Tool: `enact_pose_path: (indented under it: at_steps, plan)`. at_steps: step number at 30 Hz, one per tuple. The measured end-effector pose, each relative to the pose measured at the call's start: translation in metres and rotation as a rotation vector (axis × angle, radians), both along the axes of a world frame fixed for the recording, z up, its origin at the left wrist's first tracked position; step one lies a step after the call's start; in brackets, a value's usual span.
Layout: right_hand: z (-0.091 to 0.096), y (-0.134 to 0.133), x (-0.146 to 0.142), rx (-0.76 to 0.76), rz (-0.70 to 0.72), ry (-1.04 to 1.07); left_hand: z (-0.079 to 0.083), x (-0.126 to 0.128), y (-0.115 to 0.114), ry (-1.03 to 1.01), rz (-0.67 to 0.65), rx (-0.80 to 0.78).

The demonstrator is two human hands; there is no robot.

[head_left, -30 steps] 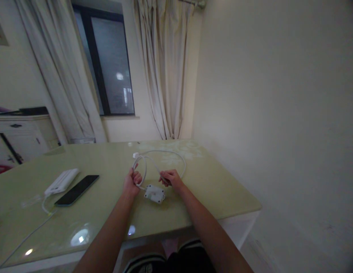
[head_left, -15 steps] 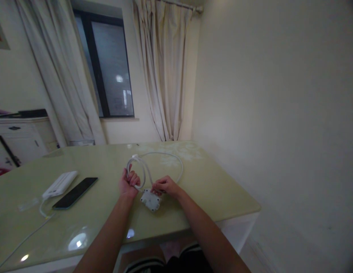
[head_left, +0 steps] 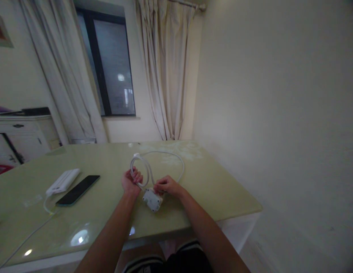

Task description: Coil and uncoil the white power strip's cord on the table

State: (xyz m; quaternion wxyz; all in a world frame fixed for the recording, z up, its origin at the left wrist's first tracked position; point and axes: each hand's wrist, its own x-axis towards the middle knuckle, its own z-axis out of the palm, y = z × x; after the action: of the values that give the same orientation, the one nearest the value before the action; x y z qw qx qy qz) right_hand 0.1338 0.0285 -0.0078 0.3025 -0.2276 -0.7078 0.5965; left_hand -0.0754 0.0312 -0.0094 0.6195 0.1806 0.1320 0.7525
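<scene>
A white power strip (head_left: 153,200), small and block-shaped with dark screw spots on its upward face, is at the table's near side in front of me. Its pale cable (head_left: 148,171) is wound into a loop that stands up from the table. My left hand (head_left: 132,181) has its fingers curled round the left side of this loop. My right hand (head_left: 167,185) is closed in a pinch at the power strip's far edge, on the cable there; the fingertips are partly hidden. A white plug-like piece (head_left: 136,155) sits at the loop's top, and more cable arcs behind to the right.
To the left, a white power bank (head_left: 63,181) lies beside a dark phone (head_left: 78,190), with a thin white charging cable (head_left: 28,238) running to the near left. The glossy table (head_left: 216,185) ends at a corner on the right, close to the wall (head_left: 273,113).
The cable loop and my left hand have shifted slightly to the right. My right hand keeps its pinch by the power strip. The whole view has moved a little.
</scene>
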Motion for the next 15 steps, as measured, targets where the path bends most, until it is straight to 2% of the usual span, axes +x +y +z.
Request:
enact_pose_path:
  at_steps: [4, 8, 11, 15]
  plan:
    - [-0.001, 0.0, 0.001, 0.009, -0.007, -0.007, 0.005, 0.01, 0.003, 0.154, 0.175, -0.134]
    - [-0.003, 0.001, 0.001, 0.018, -0.01, -0.004, 0.004, 0.024, 0.0, 0.46, 0.34, -0.18]
    - [-0.004, 0.001, 0.001, 0.023, -0.014, -0.002, 0.002, 0.033, -0.004, 0.638, 0.34, -0.19]
    - [-0.004, -0.002, 0.0, 0.092, -0.013, -0.021, 0.0, 0.039, -0.006, 0.685, 0.29, -0.183]
